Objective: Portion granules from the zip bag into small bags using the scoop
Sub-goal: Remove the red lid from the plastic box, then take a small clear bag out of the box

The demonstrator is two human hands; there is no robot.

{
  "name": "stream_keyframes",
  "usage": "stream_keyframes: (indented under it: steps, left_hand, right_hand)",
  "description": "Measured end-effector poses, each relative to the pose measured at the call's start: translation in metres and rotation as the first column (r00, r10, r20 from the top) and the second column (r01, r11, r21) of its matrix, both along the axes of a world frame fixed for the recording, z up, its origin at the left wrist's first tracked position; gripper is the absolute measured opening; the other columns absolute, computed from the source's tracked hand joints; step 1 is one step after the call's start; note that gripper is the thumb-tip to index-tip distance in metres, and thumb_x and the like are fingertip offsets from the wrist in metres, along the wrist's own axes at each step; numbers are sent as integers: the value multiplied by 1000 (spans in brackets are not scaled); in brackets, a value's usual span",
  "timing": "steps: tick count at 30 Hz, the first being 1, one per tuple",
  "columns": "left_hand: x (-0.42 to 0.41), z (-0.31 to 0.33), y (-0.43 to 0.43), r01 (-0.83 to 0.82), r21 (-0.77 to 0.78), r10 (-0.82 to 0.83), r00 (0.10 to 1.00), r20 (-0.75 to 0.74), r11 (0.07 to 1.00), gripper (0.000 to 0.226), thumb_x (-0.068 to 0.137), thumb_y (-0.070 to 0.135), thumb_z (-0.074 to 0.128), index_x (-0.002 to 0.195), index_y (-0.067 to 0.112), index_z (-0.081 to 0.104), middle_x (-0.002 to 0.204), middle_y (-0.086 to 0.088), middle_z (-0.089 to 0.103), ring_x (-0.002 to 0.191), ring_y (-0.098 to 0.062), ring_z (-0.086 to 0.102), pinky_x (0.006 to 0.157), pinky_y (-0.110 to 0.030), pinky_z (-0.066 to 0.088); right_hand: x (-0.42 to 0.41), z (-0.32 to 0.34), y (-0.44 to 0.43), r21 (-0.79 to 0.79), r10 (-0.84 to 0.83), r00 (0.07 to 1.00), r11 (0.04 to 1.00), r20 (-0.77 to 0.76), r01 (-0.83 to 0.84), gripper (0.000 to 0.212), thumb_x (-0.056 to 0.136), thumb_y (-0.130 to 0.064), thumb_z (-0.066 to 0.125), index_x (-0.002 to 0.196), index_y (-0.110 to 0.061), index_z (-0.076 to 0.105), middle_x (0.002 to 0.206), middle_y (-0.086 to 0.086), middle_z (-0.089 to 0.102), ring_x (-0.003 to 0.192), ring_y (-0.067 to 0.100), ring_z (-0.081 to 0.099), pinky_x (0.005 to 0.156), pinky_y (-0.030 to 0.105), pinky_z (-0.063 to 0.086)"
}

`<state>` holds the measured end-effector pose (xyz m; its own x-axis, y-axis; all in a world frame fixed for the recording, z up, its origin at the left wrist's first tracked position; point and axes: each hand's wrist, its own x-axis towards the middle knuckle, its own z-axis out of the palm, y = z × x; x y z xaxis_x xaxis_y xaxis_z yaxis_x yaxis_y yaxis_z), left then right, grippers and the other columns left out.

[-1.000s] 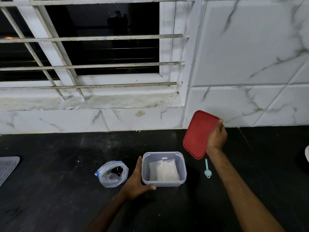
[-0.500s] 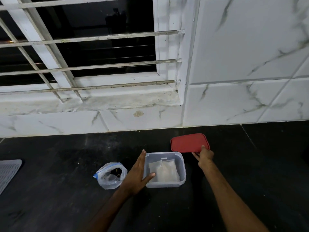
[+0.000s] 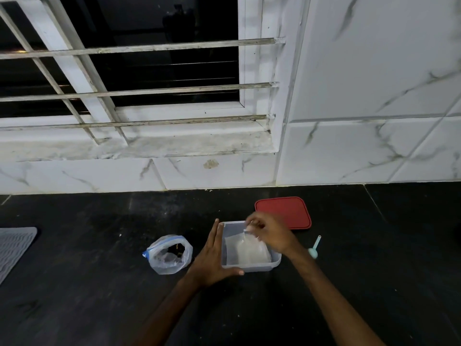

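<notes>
A clear plastic container (image 3: 258, 267) stands on the black counter with a stack of small clear bags (image 3: 245, 250) inside. My left hand (image 3: 212, 258) rests flat against its left wall, thumb along the front. My right hand (image 3: 270, 234) reaches over the container and pinches the top edge of a small bag. The zip bag (image 3: 169, 254) with a blue seal strip stands open to the left, dark granules inside. The small teal scoop (image 3: 314, 248) lies to the right of the container.
The red lid (image 3: 284, 212) lies flat behind the container, near the marble wall. A grey ribbed mat (image 3: 13, 248) is at the far left edge. A barred window sits above the counter.
My right hand laid the red lid flat behind the container, let it go, and moved over the container to pinch a small bag. My left hand stayed at the container.
</notes>
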<state>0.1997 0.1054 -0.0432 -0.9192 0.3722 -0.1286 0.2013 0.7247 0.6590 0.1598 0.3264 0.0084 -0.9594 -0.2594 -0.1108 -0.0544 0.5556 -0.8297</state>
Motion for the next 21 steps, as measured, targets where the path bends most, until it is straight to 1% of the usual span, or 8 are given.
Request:
stream_keyframes:
  steps: [2,3,5,7,11,16,19,21]
  left_hand:
    - [0,-2,0,11,-6,-11,1000,-11,1000,142,60,79,70,152,23,-23,155,14,-35,148,-6,-19,124,-35,11]
    - [-1,-1,0,19,-6,-19,1000,-8,1000,141,60,80,70,150,25,-24,155,14,-36,148,-6,-19,124,-35,10]
    - [0,2,-1,16,3,-16,1000,6,1000,140,60,80,70,147,30,-27,155,13,-36,149,-6,-17,125,-35,9]
    - [0,4,3,22,-1,-22,1000,9,1000,141,60,79,71,149,28,-26,157,11,-33,149,-6,-16,125,-37,11]
    - [3,7,-1,-6,-39,6,1000,-15,999,140,62,78,69,152,20,-21,158,8,-30,149,-7,-15,124,-40,14]
    - [6,10,-1,-14,-54,14,1000,-4,998,137,65,72,72,153,19,-20,159,8,-29,150,-9,-14,124,-36,11]
    - [6,13,-1,-11,-82,12,1000,13,997,135,67,72,70,153,20,-19,160,7,-28,151,-10,-11,124,-40,11]
    - [5,16,-2,-8,-110,13,999,43,994,129,70,73,66,154,22,-19,160,8,-27,151,-11,-10,123,-45,9]
  right_hand:
    - [2,-4,-23,242,291,939,913,182,-330,15,88,-21,69,103,-21,70,101,-4,70,92,8,65,81,27,54]
    - [1,-8,-34,345,320,906,847,278,-405,20,88,-24,68,108,-18,68,108,0,69,99,14,63,91,33,52]
    - [-1,-19,-49,468,201,875,780,441,-415,31,90,-30,64,117,-16,61,120,6,62,112,22,57,102,40,44]
    - [-4,-25,-53,553,82,877,747,473,-368,37,89,-34,63,122,-16,57,123,7,59,115,24,54,102,40,41]
    - [-9,-27,-67,639,-15,892,704,451,-311,46,86,-40,65,124,-16,55,125,6,59,114,25,54,103,42,42]
    - [-11,-31,-72,690,-50,919,677,392,-258,41,88,-37,63,122,-13,55,121,6,60,114,24,55,103,40,43]
    - [-7,-29,-59,631,115,933,708,340,-317,29,91,-32,62,113,-14,61,115,4,64,111,21,58,96,33,44]
    - [-5,-30,-42,555,224,956,778,191,-294,20,90,-31,64,102,-16,69,104,-1,69,100,16,63,89,29,50]
